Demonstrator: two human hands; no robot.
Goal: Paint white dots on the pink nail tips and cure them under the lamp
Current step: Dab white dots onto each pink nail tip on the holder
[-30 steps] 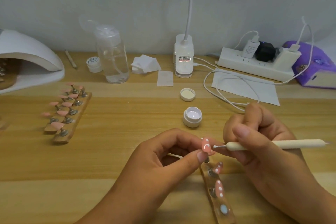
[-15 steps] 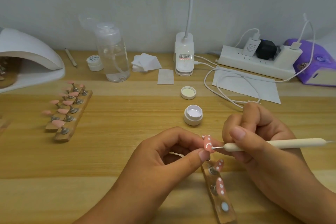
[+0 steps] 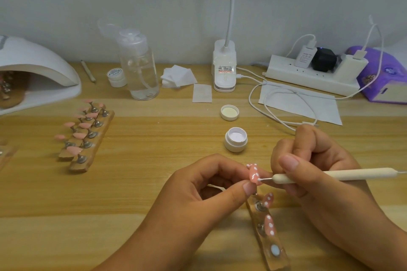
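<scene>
My left hand (image 3: pixel 198 193) pinches a pink nail tip (image 3: pixel 253 173) on its stand between thumb and forefinger. White dots and a white line mark that tip. My right hand (image 3: pixel 308 167) grips a cream dotting pen (image 3: pixel 343 175), and the pen's metal point touches the tip's lower right edge. Below them lies a clear holder strip (image 3: pixel 267 233) with two more dotted pink tips. An open jar of white paint (image 3: pixel 235 139) stands just beyond my hands. The white curing lamp (image 3: pixel 37 72) sits at the far left with a strip of tips inside.
Two wooden strips of plain pink tips (image 3: pixel 84 132) lie at the left. The jar's lid (image 3: pixel 229 112), a clear pump bottle (image 3: pixel 138 66), cotton pads (image 3: pixel 178 77), a desk lamp base (image 3: pixel 224 70), a power strip (image 3: pixel 312 75) with cables and a purple box (image 3: pixel 383 77) line the back.
The pen's point has slid down the held tip from its upper part to its lower edge. Both hands stayed in place apart from a slight shift of the view.
</scene>
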